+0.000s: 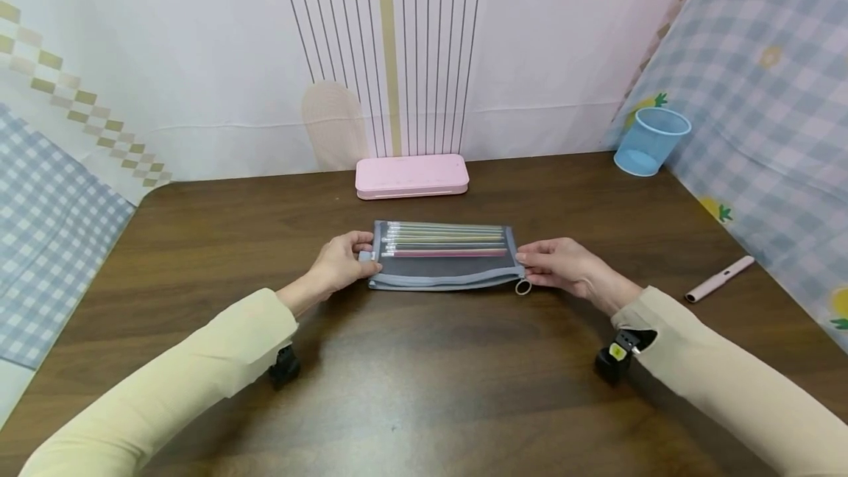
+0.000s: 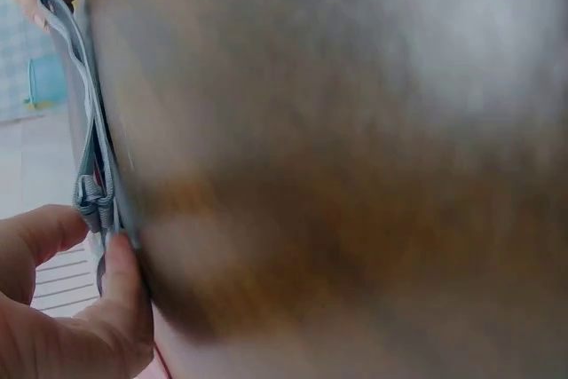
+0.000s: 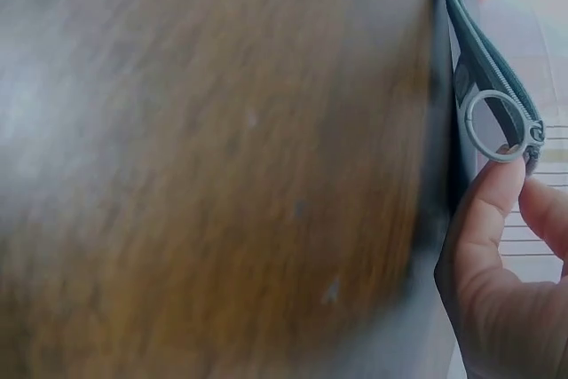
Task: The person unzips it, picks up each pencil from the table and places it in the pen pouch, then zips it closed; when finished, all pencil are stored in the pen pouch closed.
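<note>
A grey-blue mesh zip pouch (image 1: 437, 266) lies at the middle of the table in the head view, with several pencils (image 1: 444, 241) showing through it. My left hand (image 1: 341, 262) pinches its left end between thumb and fingers. At the opposite end, my right hand (image 1: 563, 265) pinches the corner by the zip. A round ring pull (image 3: 494, 126) hangs from the zip beside the right fingertips in the right wrist view. The zip edge (image 2: 89, 86) bows apart in the left wrist view.
Behind the pouch sits a pink flat case (image 1: 412, 175) near the wall. A translucent blue cup (image 1: 649, 142) stands at the back right corner. Toward the right edge of the brown table (image 1: 411, 389) lies a slim pale pink pen-like stick (image 1: 719, 280).
</note>
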Motion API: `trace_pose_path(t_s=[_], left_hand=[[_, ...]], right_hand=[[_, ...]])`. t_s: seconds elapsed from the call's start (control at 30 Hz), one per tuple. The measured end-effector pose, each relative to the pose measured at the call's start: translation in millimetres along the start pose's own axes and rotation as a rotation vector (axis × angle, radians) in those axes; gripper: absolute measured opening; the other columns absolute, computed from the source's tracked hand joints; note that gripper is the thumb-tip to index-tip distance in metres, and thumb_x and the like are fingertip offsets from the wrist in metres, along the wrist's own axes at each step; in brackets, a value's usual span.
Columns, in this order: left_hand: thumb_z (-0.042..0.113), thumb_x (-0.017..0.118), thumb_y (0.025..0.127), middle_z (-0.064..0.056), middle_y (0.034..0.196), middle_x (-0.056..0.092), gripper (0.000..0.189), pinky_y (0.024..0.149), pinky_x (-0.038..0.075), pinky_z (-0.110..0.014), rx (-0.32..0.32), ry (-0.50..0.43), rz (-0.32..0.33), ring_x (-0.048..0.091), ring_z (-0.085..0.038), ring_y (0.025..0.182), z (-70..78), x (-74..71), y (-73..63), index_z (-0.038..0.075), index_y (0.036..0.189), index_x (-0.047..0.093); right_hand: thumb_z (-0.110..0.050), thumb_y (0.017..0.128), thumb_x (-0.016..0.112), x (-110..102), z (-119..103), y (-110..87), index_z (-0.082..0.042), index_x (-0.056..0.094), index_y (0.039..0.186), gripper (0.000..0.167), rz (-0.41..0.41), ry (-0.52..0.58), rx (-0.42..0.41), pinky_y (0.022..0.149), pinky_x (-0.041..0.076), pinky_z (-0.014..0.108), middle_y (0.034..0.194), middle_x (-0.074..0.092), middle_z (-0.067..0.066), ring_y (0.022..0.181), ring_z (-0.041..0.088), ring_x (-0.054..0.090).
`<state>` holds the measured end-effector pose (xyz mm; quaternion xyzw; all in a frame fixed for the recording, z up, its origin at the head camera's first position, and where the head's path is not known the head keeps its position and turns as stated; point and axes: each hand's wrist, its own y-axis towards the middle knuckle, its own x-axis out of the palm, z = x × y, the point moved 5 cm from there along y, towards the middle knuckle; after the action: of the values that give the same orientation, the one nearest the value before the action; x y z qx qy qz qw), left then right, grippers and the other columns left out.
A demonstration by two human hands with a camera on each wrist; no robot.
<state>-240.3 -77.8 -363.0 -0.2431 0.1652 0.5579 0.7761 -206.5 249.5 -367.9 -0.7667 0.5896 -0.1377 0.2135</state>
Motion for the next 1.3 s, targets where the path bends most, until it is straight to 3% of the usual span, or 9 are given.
trace_pose_path(t_s=[0.17, 0.3, 0.37, 0.43, 0.5, 0.57, 0.73, 0.97, 1.3], left_hand=[[0.008, 0.073, 0.078, -0.021, 0.115, 0.060, 0.054, 0.091, 0.048, -0.040, 0.153, 0.169, 0.115, 0.060, -0.031, 0.103, 12.5, -5.9, -1.9, -0.005, 0.127, 0.052], [0.004, 0.073, 0.078, -0.020, 0.105, 0.061, 0.038, 0.081, 0.054, -0.037, 0.387, 0.158, 0.224, 0.063, -0.030, 0.092, 40.1, 5.4, -7.6, -0.003, 0.113, 0.061], [0.003, 0.073, 0.078, -0.017, 0.100, 0.064, 0.029, 0.077, 0.055, -0.032, 0.481, 0.120, 0.184, 0.065, -0.027, 0.087, 57.3, 22.0, -12.1, -0.002, 0.106, 0.064], [0.003, 0.072, 0.079, -0.013, 0.096, 0.068, 0.022, 0.074, 0.056, -0.026, 0.535, 0.087, 0.080, 0.067, -0.022, 0.083, 72.4, 44.4, -16.2, 0.000, 0.100, 0.065], [0.006, 0.072, 0.081, -0.009, 0.092, 0.070, 0.016, 0.073, 0.054, -0.020, 0.531, 0.083, -0.042, 0.067, -0.017, 0.081, 83.1, 68.8, -19.5, 0.002, 0.096, 0.066], [0.010, 0.071, 0.083, -0.005, 0.091, 0.071, 0.013, 0.071, 0.052, -0.015, 0.483, 0.090, -0.152, 0.066, -0.011, 0.080, 89.1, 91.7, -21.7, 0.005, 0.095, 0.067], [0.013, 0.072, 0.083, 0.000, 0.086, 0.071, 0.009, 0.062, 0.050, -0.014, 0.355, 0.062, -0.285, 0.063, -0.002, 0.070, 95.3, 130.3, -22.1, 0.010, 0.091, 0.069], [0.008, 0.072, 0.082, -0.003, 0.081, 0.071, 0.009, 0.053, 0.051, -0.019, 0.260, -0.101, -0.295, 0.059, -0.005, 0.059, 100.3, 148.4, -18.8, 0.007, 0.090, 0.069], [0.009, 0.075, 0.079, -0.004, 0.078, 0.072, 0.011, 0.054, 0.051, -0.016, 0.275, -0.145, -0.211, 0.060, -0.002, 0.061, 98.5, 145.1, -17.4, 0.008, 0.089, 0.070]], right_hand=[[-0.005, 0.095, 0.051, 3.8, -0.7, 1.7, 0.013, 0.033, 0.132, 0.044, -0.038, 0.046, 0.017, 0.064, 0.053, 0.014, 0.075, 0.060, -0.004, 0.067, 0.003, 0.058], [-0.004, 0.095, 0.050, 4.2, -0.7, 1.5, 0.010, 0.039, 0.123, 0.033, -0.051, 0.062, 0.021, 0.063, 0.052, 0.014, 0.074, 0.061, -0.003, 0.066, 0.003, 0.057], [-0.004, 0.095, 0.049, 4.0, -0.5, 1.1, 0.008, 0.041, 0.119, 0.028, -0.053, 0.071, 0.020, 0.062, 0.052, 0.014, 0.075, 0.060, -0.003, 0.066, 0.004, 0.057], [-0.004, 0.095, 0.049, 4.2, -0.2, 0.9, 0.007, 0.041, 0.118, 0.026, -0.054, 0.078, 0.019, 0.062, 0.052, 0.014, 0.075, 0.060, -0.003, 0.066, 0.004, 0.057], [-0.004, 0.095, 0.050, 5.0, 0.3, 1.4, 0.007, 0.041, 0.118, 0.026, -0.059, 0.086, 0.018, 0.062, 0.052, 0.014, 0.075, 0.060, -0.002, 0.067, 0.004, 0.057], [-0.004, 0.095, 0.050, 6.0, 1.3, 2.3, 0.007, 0.042, 0.118, 0.027, -0.061, 0.094, 0.021, 0.063, 0.052, 0.014, 0.076, 0.061, -0.002, 0.067, 0.005, 0.057], [-0.003, 0.096, 0.049, 9.3, 3.6, 3.9, 0.006, 0.043, 0.117, 0.024, -0.072, 0.106, 0.027, 0.064, 0.053, 0.015, 0.077, 0.063, -0.001, 0.069, 0.005, 0.059], [-0.003, 0.096, 0.048, 11.3, 3.6, 2.1, 0.007, 0.043, 0.117, 0.024, -0.080, 0.107, 0.013, 0.066, 0.054, 0.015, 0.080, 0.064, 0.000, 0.072, 0.006, 0.062], [-0.004, 0.096, 0.049, 13.7, 2.0, -0.9, 0.006, 0.044, 0.116, 0.023, -0.064, 0.114, 0.008, 0.067, 0.055, 0.016, 0.079, 0.065, 0.000, 0.071, 0.006, 0.063]])
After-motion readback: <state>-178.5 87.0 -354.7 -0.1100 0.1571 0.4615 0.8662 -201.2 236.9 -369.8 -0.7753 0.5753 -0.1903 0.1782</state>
